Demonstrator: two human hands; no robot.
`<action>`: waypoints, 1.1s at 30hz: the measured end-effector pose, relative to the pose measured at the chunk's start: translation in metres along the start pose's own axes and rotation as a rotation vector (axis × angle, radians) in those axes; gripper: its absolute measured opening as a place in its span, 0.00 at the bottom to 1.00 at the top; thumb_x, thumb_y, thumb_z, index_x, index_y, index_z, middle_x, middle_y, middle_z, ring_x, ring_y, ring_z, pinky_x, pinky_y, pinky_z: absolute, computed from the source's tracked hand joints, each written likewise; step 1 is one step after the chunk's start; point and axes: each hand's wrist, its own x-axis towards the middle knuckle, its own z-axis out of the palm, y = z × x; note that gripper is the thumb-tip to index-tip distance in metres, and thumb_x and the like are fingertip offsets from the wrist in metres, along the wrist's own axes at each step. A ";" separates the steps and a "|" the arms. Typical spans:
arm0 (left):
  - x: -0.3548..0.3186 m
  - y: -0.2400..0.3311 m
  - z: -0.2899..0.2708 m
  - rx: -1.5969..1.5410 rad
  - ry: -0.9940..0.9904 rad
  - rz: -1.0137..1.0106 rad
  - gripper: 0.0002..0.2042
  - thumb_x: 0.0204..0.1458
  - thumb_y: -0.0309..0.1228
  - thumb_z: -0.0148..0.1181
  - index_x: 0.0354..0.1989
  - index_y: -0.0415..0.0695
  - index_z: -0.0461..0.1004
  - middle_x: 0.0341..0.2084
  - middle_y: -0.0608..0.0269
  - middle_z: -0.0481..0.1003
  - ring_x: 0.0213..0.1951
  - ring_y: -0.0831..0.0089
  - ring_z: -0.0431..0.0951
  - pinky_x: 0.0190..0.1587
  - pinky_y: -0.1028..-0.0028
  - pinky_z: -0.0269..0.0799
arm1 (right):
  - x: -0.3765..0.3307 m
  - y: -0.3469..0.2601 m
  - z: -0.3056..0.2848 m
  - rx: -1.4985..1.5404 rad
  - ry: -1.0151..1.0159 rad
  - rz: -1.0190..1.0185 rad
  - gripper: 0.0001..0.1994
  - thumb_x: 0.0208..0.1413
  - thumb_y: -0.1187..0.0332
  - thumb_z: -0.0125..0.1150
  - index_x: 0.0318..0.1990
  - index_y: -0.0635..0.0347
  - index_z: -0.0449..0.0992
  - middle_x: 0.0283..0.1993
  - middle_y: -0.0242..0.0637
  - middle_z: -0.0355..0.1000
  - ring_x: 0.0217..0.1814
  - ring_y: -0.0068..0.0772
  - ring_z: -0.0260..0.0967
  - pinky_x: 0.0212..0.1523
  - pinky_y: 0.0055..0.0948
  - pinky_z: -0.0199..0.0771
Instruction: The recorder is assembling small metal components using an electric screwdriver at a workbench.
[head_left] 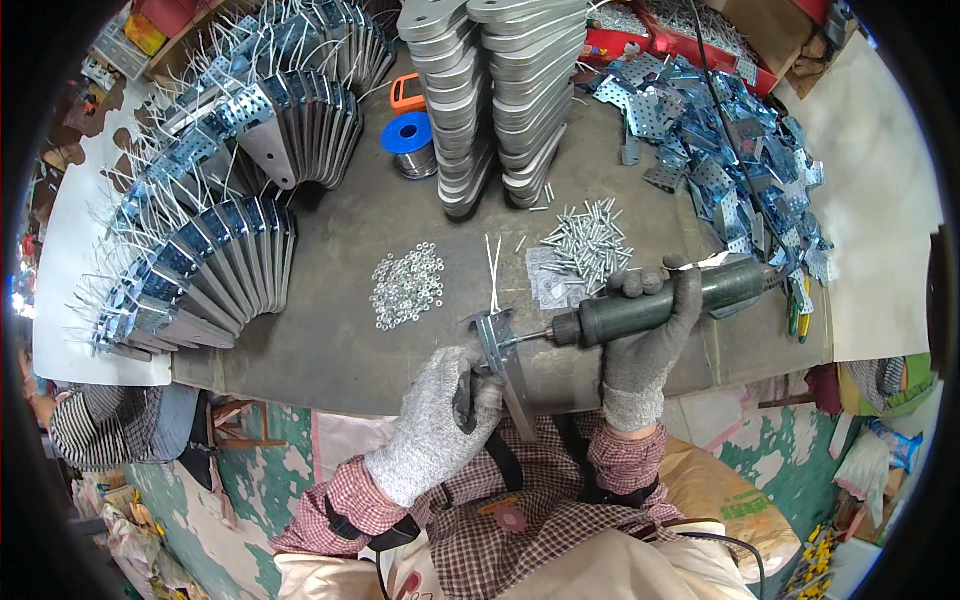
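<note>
My left hand, in a grey knit glove, is closed on a flat metal plate at the table's near edge. A small bluish bracket sits at the plate's upper end, and two white wires stick up from it. My right hand, also gloved, is wrapped round a dark green power screwdriver lying level. Its thin bit points left and meets the bracket; the screw there is too small to make out. Beyond the tool lies a heap of screws, and to the left a heap of nuts.
Finished-looking plates with brackets and wires fan out at left. Two tall stacks of bare plates stand at the back, beside a solder wire spool. Loose blue brackets pile up at right, with a dark cable across them.
</note>
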 end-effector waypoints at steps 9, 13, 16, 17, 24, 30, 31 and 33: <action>0.020 0.000 -0.009 -0.193 -0.040 0.595 0.18 0.45 0.24 0.69 0.46 0.41 0.75 0.57 0.44 0.72 0.54 0.43 0.76 0.50 0.55 0.76 | 0.012 -0.015 0.000 0.552 -0.232 0.084 0.20 0.66 0.50 0.60 0.55 0.53 0.69 0.32 0.27 0.65 0.36 0.24 0.64 0.52 0.35 0.71; 0.025 -0.024 0.002 -0.085 0.060 0.709 0.19 0.46 0.17 0.64 0.48 0.43 0.75 0.62 0.43 0.69 0.58 0.46 0.76 0.56 0.55 0.78 | 0.020 -0.011 0.000 0.564 -0.253 0.151 0.19 0.65 0.51 0.61 0.54 0.53 0.70 0.31 0.26 0.63 0.36 0.23 0.64 0.53 0.35 0.72; 0.013 -0.028 -0.008 -0.212 0.023 0.503 0.14 0.53 0.20 0.59 0.48 0.43 0.74 0.59 0.43 0.71 0.58 0.45 0.76 0.58 0.56 0.75 | 0.016 -0.008 -0.005 0.374 -0.134 0.117 0.19 0.66 0.52 0.61 0.54 0.54 0.71 0.30 0.26 0.63 0.36 0.23 0.65 0.52 0.34 0.72; 0.021 -0.032 -0.013 -0.081 0.141 0.469 0.15 0.53 0.20 0.60 0.50 0.46 0.75 0.55 0.47 0.73 0.55 0.47 0.75 0.58 0.54 0.73 | 0.019 -0.006 -0.005 0.390 -0.112 0.123 0.19 0.66 0.52 0.61 0.54 0.55 0.71 0.30 0.26 0.64 0.35 0.23 0.65 0.52 0.34 0.72; 0.059 -0.026 -0.049 1.037 -0.134 0.441 0.15 0.50 0.30 0.57 0.45 0.42 0.79 0.45 0.58 0.75 0.55 0.59 0.73 0.62 0.57 0.64 | 0.022 -0.005 -0.010 0.429 -0.107 0.178 0.20 0.67 0.54 0.61 0.56 0.58 0.70 0.31 0.27 0.67 0.35 0.24 0.66 0.51 0.34 0.72; 0.081 -0.021 -0.052 1.030 -0.112 0.456 0.09 0.49 0.29 0.59 0.38 0.43 0.79 0.44 0.55 0.76 0.51 0.57 0.74 0.57 0.58 0.68 | 0.022 -0.001 -0.007 0.446 -0.099 0.207 0.20 0.67 0.54 0.61 0.56 0.58 0.70 0.31 0.28 0.67 0.36 0.24 0.66 0.51 0.35 0.73; 0.079 -0.021 -0.051 0.943 -0.087 0.400 0.09 0.48 0.29 0.61 0.38 0.43 0.78 0.43 0.55 0.76 0.50 0.58 0.74 0.57 0.58 0.68 | 0.021 -0.001 -0.008 0.438 -0.114 0.204 0.20 0.67 0.54 0.61 0.56 0.58 0.70 0.31 0.28 0.67 0.36 0.24 0.66 0.51 0.35 0.73; 0.069 -0.015 -0.045 0.765 -0.043 0.301 0.09 0.46 0.30 0.64 0.36 0.44 0.77 0.41 0.55 0.75 0.50 0.58 0.74 0.56 0.57 0.67 | 0.024 -0.002 -0.007 0.428 -0.130 0.192 0.20 0.67 0.54 0.61 0.56 0.58 0.70 0.31 0.28 0.67 0.36 0.25 0.66 0.51 0.35 0.73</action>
